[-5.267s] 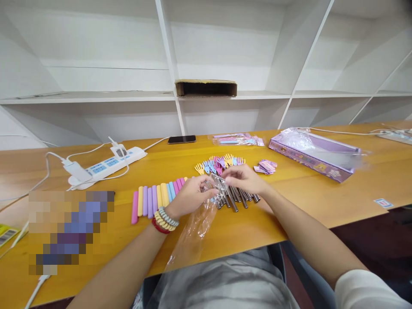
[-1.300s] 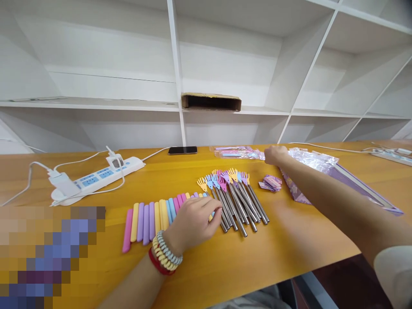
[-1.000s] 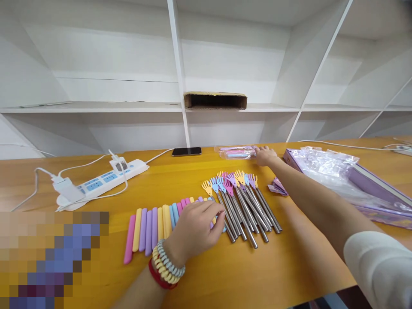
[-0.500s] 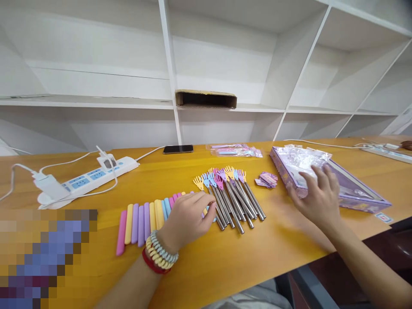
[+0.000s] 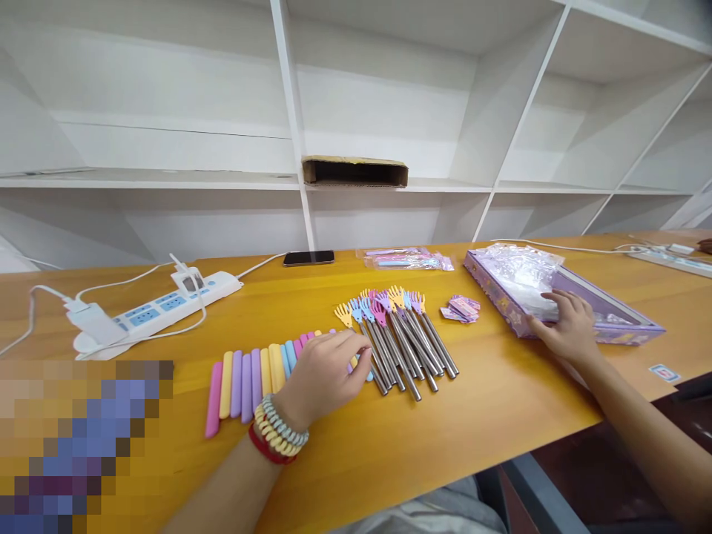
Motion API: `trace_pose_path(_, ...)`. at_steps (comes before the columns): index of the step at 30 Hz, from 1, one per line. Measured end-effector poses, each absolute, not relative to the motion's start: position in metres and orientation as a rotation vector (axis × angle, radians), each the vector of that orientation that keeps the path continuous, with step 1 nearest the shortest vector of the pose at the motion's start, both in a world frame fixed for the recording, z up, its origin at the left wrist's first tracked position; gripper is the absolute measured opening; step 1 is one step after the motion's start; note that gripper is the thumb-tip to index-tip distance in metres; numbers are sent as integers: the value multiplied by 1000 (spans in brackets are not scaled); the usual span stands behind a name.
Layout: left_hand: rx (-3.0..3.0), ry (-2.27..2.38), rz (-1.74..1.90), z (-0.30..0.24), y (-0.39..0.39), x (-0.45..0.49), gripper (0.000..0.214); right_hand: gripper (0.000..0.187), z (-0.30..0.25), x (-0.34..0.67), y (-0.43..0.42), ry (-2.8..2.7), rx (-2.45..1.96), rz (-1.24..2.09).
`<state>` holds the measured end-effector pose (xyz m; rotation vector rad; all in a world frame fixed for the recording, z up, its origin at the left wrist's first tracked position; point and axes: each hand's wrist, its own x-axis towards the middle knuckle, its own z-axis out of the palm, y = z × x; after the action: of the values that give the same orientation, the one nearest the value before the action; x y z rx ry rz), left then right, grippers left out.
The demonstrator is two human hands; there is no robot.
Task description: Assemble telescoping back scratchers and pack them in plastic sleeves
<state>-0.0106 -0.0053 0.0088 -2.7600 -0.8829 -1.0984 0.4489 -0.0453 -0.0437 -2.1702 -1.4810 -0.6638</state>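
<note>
My left hand (image 5: 328, 371), with coil bands at its wrist, hovers over the right end of a row of coloured handle sleeves (image 5: 246, 386). Its fingers are curled inward; what they hold, if anything, is hidden. To its right lies a pile of back scratchers (image 5: 409, 348), with small coloured claw heads and metal rods. My right hand (image 5: 570, 326) grips the front wall of a shallow purple box (image 5: 495, 300), thumb outside and fingers over the rim. Clear plastic bags (image 5: 520, 267) fill the left part of that box.
Small pink-purple cards (image 5: 461, 308) lie between the pile and the box. Wrapped items (image 5: 409, 259) and a phone (image 5: 308, 258) lie at the back. A power strip (image 5: 161, 315) with cables stands left. White shelving (image 5: 389, 89) rises behind, holding a cardboard box (image 5: 356, 172).
My right hand has come down from above the purple box onto its front wall. The box has shifted slightly, its right end farther back. My left hand has stayed nearly still.
</note>
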Motion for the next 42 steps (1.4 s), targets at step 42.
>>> trace_pose_path(42, -2579, -1590, -2046, 11, 23, -27, 23, 37, 50, 303, 89, -1867, -1682, -754)
